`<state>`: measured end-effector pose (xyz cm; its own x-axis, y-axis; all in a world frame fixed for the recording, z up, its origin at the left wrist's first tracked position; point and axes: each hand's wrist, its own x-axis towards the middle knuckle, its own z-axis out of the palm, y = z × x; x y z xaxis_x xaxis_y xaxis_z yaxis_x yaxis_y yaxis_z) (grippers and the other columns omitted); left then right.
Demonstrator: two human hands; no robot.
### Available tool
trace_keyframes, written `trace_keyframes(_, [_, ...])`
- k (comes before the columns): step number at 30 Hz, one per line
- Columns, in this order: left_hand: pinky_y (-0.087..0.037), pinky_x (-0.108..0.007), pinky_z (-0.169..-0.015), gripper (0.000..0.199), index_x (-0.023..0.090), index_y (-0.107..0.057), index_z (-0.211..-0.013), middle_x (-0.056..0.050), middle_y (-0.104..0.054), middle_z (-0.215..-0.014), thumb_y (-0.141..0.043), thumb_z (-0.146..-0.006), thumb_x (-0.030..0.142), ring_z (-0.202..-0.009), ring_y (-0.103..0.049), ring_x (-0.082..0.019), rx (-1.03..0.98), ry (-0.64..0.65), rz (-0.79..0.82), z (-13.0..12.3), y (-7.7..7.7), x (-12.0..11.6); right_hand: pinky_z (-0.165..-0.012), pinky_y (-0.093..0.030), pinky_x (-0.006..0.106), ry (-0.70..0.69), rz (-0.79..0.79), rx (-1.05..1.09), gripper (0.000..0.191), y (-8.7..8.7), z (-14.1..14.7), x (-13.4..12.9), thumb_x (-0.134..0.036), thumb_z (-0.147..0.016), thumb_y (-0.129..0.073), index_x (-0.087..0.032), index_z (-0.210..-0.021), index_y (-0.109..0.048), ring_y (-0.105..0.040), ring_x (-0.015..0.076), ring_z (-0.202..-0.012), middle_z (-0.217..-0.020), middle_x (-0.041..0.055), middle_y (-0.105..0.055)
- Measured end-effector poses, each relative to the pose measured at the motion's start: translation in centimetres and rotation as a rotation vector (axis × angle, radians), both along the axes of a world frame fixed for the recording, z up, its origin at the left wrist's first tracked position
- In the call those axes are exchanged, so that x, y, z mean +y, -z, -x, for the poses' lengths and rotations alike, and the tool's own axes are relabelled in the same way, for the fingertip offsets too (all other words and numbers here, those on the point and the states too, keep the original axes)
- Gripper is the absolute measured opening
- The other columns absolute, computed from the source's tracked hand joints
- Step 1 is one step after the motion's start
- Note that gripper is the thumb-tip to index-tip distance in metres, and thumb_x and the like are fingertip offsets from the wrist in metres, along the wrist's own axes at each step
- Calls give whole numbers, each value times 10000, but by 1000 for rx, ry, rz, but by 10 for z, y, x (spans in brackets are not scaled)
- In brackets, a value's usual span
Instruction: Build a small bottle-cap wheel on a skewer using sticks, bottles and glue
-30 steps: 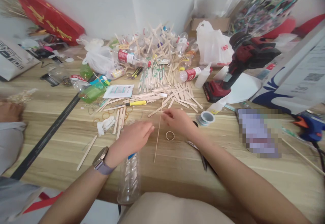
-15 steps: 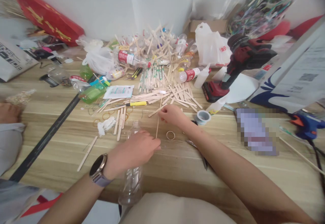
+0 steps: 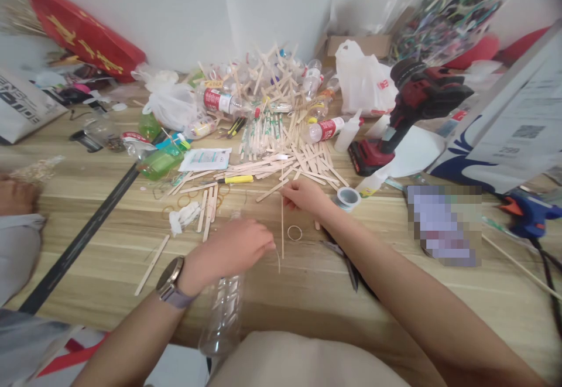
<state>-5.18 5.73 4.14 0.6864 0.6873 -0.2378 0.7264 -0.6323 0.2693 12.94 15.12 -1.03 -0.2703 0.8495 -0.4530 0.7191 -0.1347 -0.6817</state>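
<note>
My right hand is closed on a thin wooden skewer, which points down toward me over the table. Fingers pinched together, my left hand grips a thin pale strand, wire or thread, whose loose end curls down beside the skewer. A clear plastic bottle lies beneath my left hand, its middle covered by it. Between the hands, slightly right, a small pale ring rests on the wood. Pliers lie partly under my right forearm.
Flat wooden sticks, a yellow-handled cutter and bottles crowd the back. At right are a spool, a cordless drill, a blurred-out flat object and a blue glue gun. Another person's hand is at far left.
The skewer's lower end has come away from my left hand, which moved slightly left with the strand. My right hand shifted a little right. The bottle's base has tilted left.
</note>
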Motion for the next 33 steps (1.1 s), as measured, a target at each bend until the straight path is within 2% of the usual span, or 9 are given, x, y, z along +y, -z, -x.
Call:
trace_keyframes(3, [-414,-294,-658,390,177,-640,-782,-43,-675,-778,-341,-992,316,-750,-607,-195,-83,-182,-20,2,1,11,-854,-543,426,6,19,19,324,1,-7,-10,-343,-938,-582,-182,-1220,-583,-629,216,-1022,-1234,89,-605])
trace_keyframes(6, [-412,-285,-651,387,186,-633,-802,-28,-673,-780,-331,-983,347,-732,-602,-180,-221,-326,57,2,1,21,-825,-552,407,15,31,35,308,0,-11,-23,-353,-940,-579,-178,-1194,-591,-640,199,-978,-1192,80,-623])
trace_keyframes(9, [-432,-302,-711,372,183,-649,-831,-38,-695,-829,-334,-963,330,-787,-621,-190,-288,-381,103,-2,3,29,-685,-537,299,9,21,75,220,-3,-13,-34,-337,-953,-550,-147,-967,-660,-639,135,-750,-918,38,-682])
trace_keyframes(11, [-440,-316,-743,365,179,-652,-856,-48,-704,-871,-331,-954,322,-826,-628,-199,-303,-394,103,-5,5,35,-582,-467,235,10,3,99,256,-5,-13,-39,-280,-944,-538,-146,-762,-658,-575,96,-587,-690,5,-652])
trace_keyframes(14, [-448,-324,-753,342,180,-652,-853,-52,-712,-888,-346,-938,306,-843,-634,-207,-313,-404,99,-8,10,43,-524,-406,218,28,-10,113,261,-6,-11,-41,-218,-902,-569,-156,-656,-628,-505,73,-492,-570,-23,-604])
trace_keyframes(17, [-450,-322,-728,349,185,-662,-836,-56,-720,-885,-351,-936,309,-834,-641,-216,-315,-415,89,-10,14,48,-554,-460,232,32,22,121,191,-3,-7,-39,-271,-913,-593,-150,-776,-648,-546,82,-524,-663,-27,-635])
trace_keyframes(20, [-456,-315,-715,368,190,-674,-840,-60,-727,-893,-349,-945,328,-829,-645,-218,-320,-418,74,-10,18,49,-701,-553,327,22,91,132,241,3,-1,-35,-354,-939,-580,-147,-1050,-635,-651,144,-776,-967,37,-674])
trace_keyframes(23, [-462,-307,-717,369,194,-678,-837,-60,-730,-883,-352,-947,325,-816,-646,-214,-325,-420,60,-10,20,49,-826,-552,411,30,158,150,320,9,7,-33,-358,-938,-581,-171,-1197,-591,-640,208,-984,-1189,80,-623])
trace_keyframes(33, [-461,-327,-740,362,185,-672,-865,-74,-726,-896,-349,-945,328,-839,-647,-230,-329,-489,34,-10,24,50,-857,-542,432,174,222,295,334,11,10,-29,-341,-937,-584,-181,-1230,-575,-627,218,-1028,-1239,90,-602])
